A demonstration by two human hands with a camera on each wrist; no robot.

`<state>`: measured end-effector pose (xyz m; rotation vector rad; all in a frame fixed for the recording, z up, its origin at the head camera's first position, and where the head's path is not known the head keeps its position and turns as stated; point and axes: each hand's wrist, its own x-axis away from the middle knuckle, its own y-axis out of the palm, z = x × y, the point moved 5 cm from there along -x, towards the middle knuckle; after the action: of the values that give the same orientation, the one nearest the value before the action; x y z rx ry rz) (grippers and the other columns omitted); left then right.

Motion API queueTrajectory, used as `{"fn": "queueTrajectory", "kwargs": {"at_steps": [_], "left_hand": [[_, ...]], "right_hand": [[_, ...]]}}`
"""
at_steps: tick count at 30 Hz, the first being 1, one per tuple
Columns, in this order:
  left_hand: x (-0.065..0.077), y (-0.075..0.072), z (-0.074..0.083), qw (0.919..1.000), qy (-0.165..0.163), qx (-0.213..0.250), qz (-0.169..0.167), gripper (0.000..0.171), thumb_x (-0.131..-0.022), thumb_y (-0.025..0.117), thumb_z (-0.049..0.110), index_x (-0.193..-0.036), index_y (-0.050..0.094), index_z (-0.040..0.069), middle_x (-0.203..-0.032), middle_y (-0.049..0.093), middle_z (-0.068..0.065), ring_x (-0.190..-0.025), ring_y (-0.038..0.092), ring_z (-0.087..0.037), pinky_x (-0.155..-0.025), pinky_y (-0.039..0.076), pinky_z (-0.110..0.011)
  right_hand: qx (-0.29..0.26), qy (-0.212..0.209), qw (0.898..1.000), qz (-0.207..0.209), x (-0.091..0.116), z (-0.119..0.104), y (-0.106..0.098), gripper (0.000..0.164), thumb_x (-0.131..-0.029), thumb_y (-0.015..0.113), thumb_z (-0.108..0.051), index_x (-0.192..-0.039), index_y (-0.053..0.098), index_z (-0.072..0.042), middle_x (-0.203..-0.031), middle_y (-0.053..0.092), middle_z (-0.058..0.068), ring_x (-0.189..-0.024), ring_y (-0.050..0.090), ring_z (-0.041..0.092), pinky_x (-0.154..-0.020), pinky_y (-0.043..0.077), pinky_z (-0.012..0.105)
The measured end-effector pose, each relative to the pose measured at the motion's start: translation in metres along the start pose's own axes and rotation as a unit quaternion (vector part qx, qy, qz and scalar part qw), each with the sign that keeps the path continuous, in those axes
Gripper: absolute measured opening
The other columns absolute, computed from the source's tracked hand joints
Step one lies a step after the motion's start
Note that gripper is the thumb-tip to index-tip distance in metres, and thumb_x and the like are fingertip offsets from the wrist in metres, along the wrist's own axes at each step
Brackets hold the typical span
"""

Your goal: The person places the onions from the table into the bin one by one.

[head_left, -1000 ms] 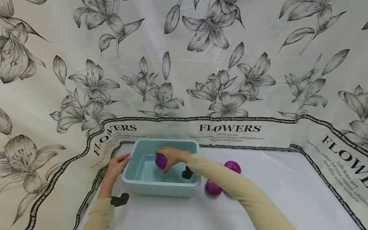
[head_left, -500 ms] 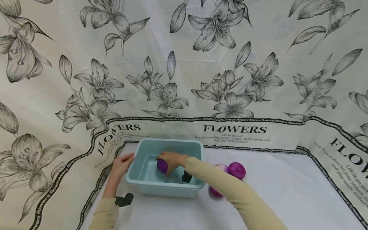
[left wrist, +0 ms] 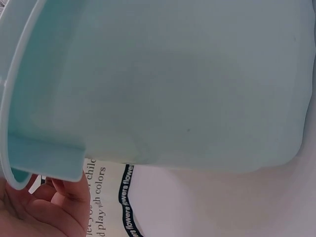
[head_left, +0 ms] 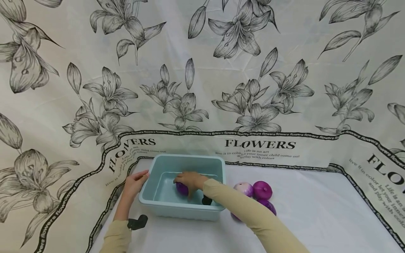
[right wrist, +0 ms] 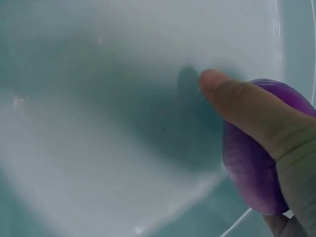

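Note:
A light blue plastic basin (head_left: pixel 181 211) stands on the white-covered table. My left hand (head_left: pixel 133 185) holds its left rim; in the left wrist view the fingers (left wrist: pixel 74 200) curl under the rim's lip. Inside the basin, my right hand (head_left: pixel 191 181) grips a purple onion (head_left: pixel 181 189) from above, low near the floor. The right wrist view shows the thumb (right wrist: pixel 252 106) lying across the onion (right wrist: pixel 252 170), and the basin floor below. Whether the onion touches the floor I cannot tell.
Right of the basin lie several more onions: a pale one (head_left: pixel 243 188), a magenta one (head_left: pixel 262 190) and a dark purple one (head_left: pixel 268 205). My right sleeve (head_left: pixel 250 214) partly covers another. A flower-printed cloth (head_left: pixel 183 140) hangs behind the table.
My right hand has gone lower into the basin with the onion, slightly rightward. The left hand keeps its hold on the rim. The head view has shifted a little.

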<state>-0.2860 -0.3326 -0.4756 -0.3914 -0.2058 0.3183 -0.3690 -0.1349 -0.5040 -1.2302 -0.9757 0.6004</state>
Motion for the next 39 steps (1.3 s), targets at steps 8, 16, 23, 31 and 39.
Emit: {"fn": "queueTrajectory", "kwargs": {"at_steps": [8,16,23,31,39], "left_hand": [[0.002,0.004,0.0,1.0,0.0,-0.001,-0.001,0.043,-0.098,0.054,0.028,-0.134,0.055,0.004,-0.13,0.057,-0.022,-0.104,0.059,-0.023,-0.07,0.047,-0.022],[0.005,0.002,0.002,0.9999,-0.003,-0.009,0.002,0.044,-0.098,0.055,0.029,-0.134,0.055,0.003,-0.133,0.056,-0.023,-0.112,0.058,-0.03,-0.078,0.051,-0.029],[0.007,-0.002,0.006,0.9998,0.005,-0.02,0.008,0.044,-0.099,0.053,0.027,-0.135,0.054,0.002,-0.135,0.053,-0.025,-0.119,0.053,-0.035,-0.091,0.048,-0.041],[0.007,0.001,0.005,0.9997,-0.009,-0.017,0.014,0.043,-0.099,0.053,0.028,-0.135,0.055,0.004,-0.136,0.053,-0.023,-0.123,0.049,-0.035,-0.097,0.042,-0.046],[0.005,0.002,0.006,0.9992,0.002,-0.034,0.018,0.043,-0.099,0.052,0.029,-0.133,0.056,0.004,-0.132,0.056,-0.022,-0.118,0.052,-0.033,-0.091,0.044,-0.041]], "right_hand": [[-0.002,0.013,1.0,0.006,0.006,0.001,0.006,0.091,-0.069,0.086,-0.037,-0.145,0.037,-0.025,-0.152,0.034,-0.002,-0.14,0.032,0.017,-0.109,0.037,0.032],[0.029,0.003,0.999,0.02,0.005,-0.002,0.001,0.095,-0.074,0.08,-0.045,-0.15,0.028,-0.022,-0.161,0.021,0.0,-0.148,0.018,0.016,-0.118,0.022,0.039],[0.129,0.003,0.992,-0.017,0.01,-0.009,-0.02,0.085,-0.084,0.07,-0.048,-0.153,0.025,-0.026,-0.161,0.019,-0.007,-0.148,0.017,0.009,-0.12,0.016,0.037],[0.18,0.018,0.983,-0.02,0.024,-0.006,-0.045,0.084,-0.087,0.064,-0.051,-0.154,0.019,-0.029,-0.162,0.011,-0.009,-0.149,0.014,0.011,-0.12,0.013,0.037],[0.208,0.005,0.978,0.023,0.045,-0.007,-0.068,0.084,-0.086,0.065,-0.051,-0.153,0.022,-0.025,-0.162,0.013,-0.003,-0.15,0.013,0.017,-0.12,0.012,0.04]]}}
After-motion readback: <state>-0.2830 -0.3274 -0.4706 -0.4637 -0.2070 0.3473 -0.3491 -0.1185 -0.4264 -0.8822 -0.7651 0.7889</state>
